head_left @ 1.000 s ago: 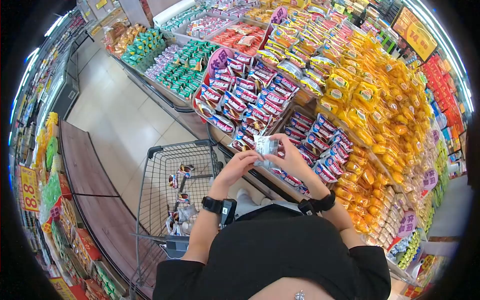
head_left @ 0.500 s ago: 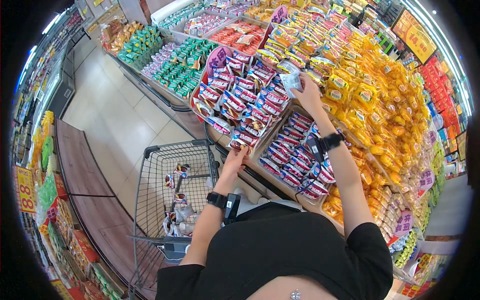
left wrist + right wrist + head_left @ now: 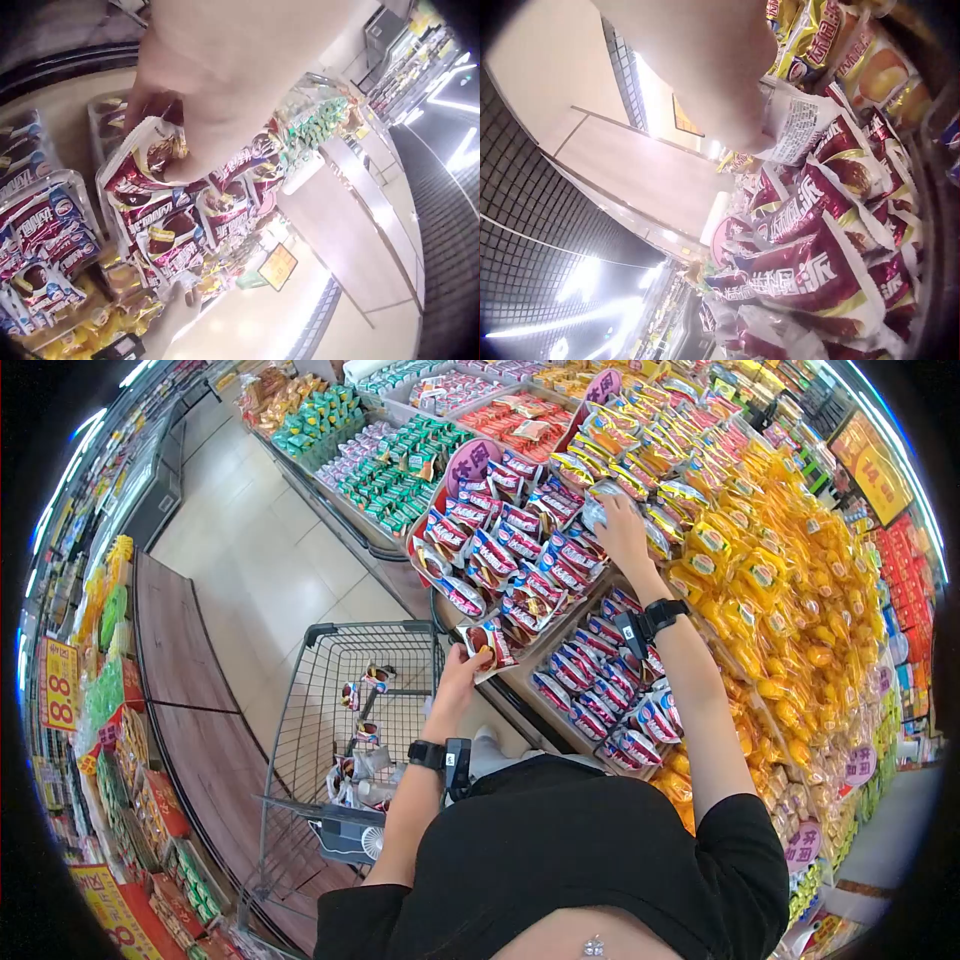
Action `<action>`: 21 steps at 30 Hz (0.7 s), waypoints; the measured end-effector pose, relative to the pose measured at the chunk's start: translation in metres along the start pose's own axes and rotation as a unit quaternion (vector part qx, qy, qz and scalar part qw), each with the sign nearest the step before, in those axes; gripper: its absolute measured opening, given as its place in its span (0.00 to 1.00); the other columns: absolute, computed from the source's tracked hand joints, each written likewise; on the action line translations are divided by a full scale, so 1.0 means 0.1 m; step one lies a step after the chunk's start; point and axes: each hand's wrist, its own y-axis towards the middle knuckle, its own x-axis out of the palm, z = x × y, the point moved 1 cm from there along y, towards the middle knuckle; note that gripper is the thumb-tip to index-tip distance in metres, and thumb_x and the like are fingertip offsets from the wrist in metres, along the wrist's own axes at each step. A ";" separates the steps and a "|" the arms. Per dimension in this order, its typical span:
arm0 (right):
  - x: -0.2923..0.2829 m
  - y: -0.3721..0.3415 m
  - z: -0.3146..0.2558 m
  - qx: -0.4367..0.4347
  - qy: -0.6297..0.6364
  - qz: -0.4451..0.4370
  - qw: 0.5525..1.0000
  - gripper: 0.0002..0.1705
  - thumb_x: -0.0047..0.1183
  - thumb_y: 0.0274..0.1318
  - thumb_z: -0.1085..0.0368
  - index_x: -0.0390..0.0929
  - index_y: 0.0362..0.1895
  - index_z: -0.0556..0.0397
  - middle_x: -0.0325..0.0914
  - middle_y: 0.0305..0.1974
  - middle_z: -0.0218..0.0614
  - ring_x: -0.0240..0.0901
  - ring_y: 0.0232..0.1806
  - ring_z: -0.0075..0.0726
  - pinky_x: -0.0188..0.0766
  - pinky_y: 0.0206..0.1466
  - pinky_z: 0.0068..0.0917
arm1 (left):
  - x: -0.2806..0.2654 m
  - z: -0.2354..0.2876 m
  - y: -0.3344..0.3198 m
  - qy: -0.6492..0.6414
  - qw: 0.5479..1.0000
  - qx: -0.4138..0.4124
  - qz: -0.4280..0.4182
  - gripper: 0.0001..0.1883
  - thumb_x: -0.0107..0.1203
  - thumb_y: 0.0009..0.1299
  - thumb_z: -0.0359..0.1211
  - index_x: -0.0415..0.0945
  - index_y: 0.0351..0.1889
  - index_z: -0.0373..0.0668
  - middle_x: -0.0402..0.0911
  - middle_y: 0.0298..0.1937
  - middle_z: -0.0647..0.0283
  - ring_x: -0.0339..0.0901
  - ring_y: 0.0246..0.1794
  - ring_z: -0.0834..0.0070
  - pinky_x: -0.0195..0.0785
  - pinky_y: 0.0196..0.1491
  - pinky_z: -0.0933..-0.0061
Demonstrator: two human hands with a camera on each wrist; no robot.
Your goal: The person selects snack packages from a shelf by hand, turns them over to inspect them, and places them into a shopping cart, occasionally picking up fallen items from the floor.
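My left hand (image 3: 457,678) pinches a maroon-wrapped chocolate pie (image 3: 492,643) by its edge, at the near corner of the bin of similar pies (image 3: 517,543). The left wrist view shows thumb and fingers on this wrapper (image 3: 154,154), its brown cake picture facing up. Over the far right side of the same bin, my right hand (image 3: 622,528) holds a packet with a silvery back (image 3: 596,512). Small print covers that packet's pale back (image 3: 799,124) in the right wrist view, where it lies against the maroon pies (image 3: 810,270). The right fingertips are mostly hidden there.
A wire shopping cart (image 3: 300,725) with several packets and a bag in it stands left of my body. Nearer me is a second bin of pies (image 3: 600,685). Yellow packets (image 3: 750,575) pile up on the right; green ones (image 3: 405,470) lie farther back.
Both hands held the silvery-backed packet together at first. The right hand has carried it up and right across the bin, while the left has taken a maroon pie at the bin's near corner.
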 end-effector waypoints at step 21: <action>-0.63 -0.24 -0.20 0.043 0.284 0.036 0.957 0.12 0.53 0.54 0.67 0.76 0.44 0.51 0.76 0.32 0.34 0.73 0.30 0.32 0.68 0.35 0.30 | 0.35 0.99 -0.42 0.122 0.984 0.017 -0.125 0.17 0.60 0.62 0.29 0.64 0.44 0.42 0.75 0.45 0.63 0.72 0.46 0.79 0.64 0.51 0.77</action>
